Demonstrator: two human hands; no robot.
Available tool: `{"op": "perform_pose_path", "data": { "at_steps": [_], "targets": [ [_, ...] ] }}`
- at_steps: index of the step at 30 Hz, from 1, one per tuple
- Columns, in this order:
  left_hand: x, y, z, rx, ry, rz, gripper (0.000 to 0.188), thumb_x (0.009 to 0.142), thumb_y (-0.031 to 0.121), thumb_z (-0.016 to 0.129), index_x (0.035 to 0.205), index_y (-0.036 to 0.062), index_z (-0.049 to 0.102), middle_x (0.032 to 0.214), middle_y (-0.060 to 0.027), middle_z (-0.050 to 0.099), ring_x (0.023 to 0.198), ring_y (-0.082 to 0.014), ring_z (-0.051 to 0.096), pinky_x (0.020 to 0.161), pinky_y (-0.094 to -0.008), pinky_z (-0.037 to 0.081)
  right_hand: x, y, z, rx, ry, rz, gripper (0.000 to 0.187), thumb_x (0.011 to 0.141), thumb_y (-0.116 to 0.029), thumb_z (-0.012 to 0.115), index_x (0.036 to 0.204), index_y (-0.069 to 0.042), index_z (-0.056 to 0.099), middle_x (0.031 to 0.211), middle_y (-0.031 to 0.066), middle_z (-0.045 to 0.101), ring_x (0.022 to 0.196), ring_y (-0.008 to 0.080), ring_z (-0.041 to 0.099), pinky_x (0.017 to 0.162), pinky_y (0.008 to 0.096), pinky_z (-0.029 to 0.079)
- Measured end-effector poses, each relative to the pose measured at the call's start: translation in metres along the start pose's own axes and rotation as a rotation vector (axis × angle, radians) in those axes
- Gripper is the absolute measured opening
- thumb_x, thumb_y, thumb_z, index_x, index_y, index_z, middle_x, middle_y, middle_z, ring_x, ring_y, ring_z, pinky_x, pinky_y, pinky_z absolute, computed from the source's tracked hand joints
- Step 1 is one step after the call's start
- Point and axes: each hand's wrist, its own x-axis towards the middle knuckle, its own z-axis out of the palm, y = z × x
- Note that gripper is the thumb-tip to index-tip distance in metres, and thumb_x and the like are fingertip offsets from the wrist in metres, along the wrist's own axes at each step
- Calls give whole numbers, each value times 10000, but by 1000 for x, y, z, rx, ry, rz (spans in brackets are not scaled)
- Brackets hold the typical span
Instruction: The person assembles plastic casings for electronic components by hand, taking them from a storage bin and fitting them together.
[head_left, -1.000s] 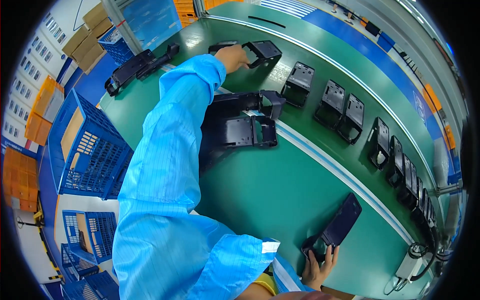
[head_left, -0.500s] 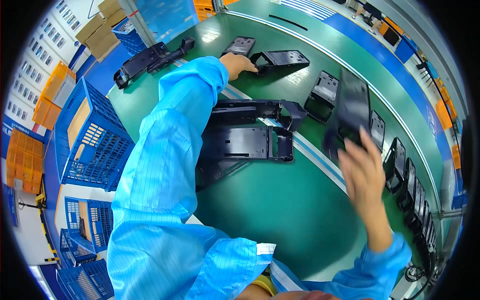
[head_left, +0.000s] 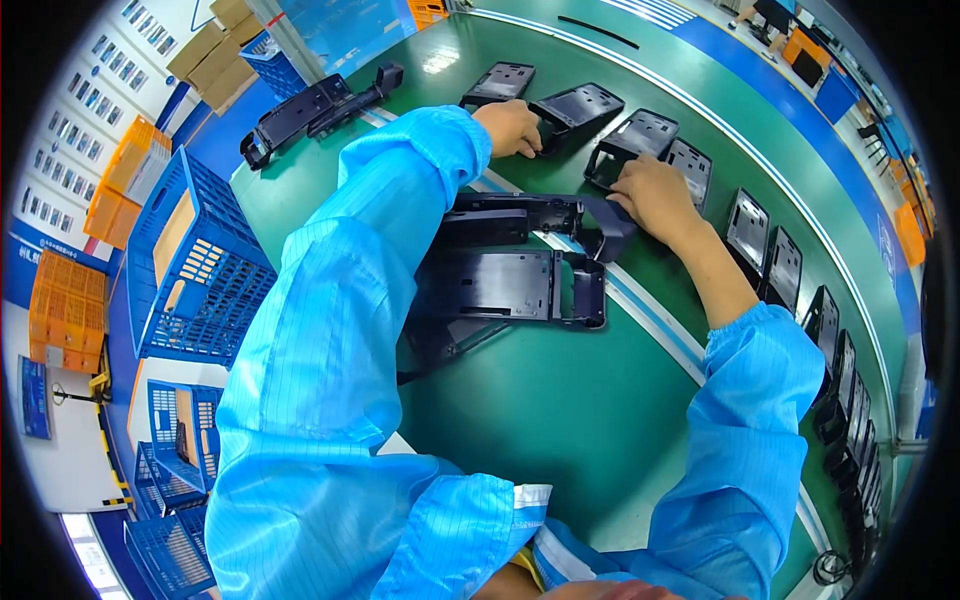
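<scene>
- Left hand (head_left: 512,128) grips a black plastic housing (head_left: 578,108) at its near edge on the green surface (head_left: 560,420).
- Right hand (head_left: 655,197) rests clenched on another housing (head_left: 640,138), just beside it.
- A row of housings (head_left: 775,255) already lies to the right; this pair seems not yet placed.

A single head-worn fisheye view looks steeply down from just above the person's own blue sleeves onto the green tabletop (head_left: 560,440), close enough that both forearms fill the lower half, facing toward the tabletop's far edge, with straight lines bending near the round black rim.
</scene>
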Motion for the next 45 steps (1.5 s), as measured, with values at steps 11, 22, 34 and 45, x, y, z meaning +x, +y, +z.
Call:
{"op": "perform_pose_path", "data": {
  "at_steps": [11,22,34,45],
  "targets": [
    [3,9,-1,-115,-50,41,196,737,233,714,898,124,731,829,-63,628,891,-287,572,749,-412,465,-14,-6,4,-26,-31,63,149,791,-245,656,845,-129,732,786,9,635,860,217,576,752,376,427],
    [-33,3,-40,-167,183,-312,326,682,196,778,991,128,698,1009,-71,631,978,-276,573,820,-387,469,-82,-35,-60,-16,283,136,170,795,-197,665,940,-110,680,1056,46,618,1131,255,524,1002,498,334],
    [-23,-52,-9,307,-138,-292,218,756,161,694,973,147,711,980,-101,646,954,-315,600,786,-442,483,-251,-126,-125,-4,21,394,153,756,-89,694,908,-102,684,1057,51,607,1147,281,514,1036,532,288],
    [-107,56,-74,-252,-324,-367,653,843,583,563,1268,87,553,1205,-179,595,1138,-329,549,976,-385,408,-303,-214,-98,167,-27,696,233,792,-100,666,1024,-82,657,1133,92,588,1160,303,501,1019,476,313]
  ]
}}
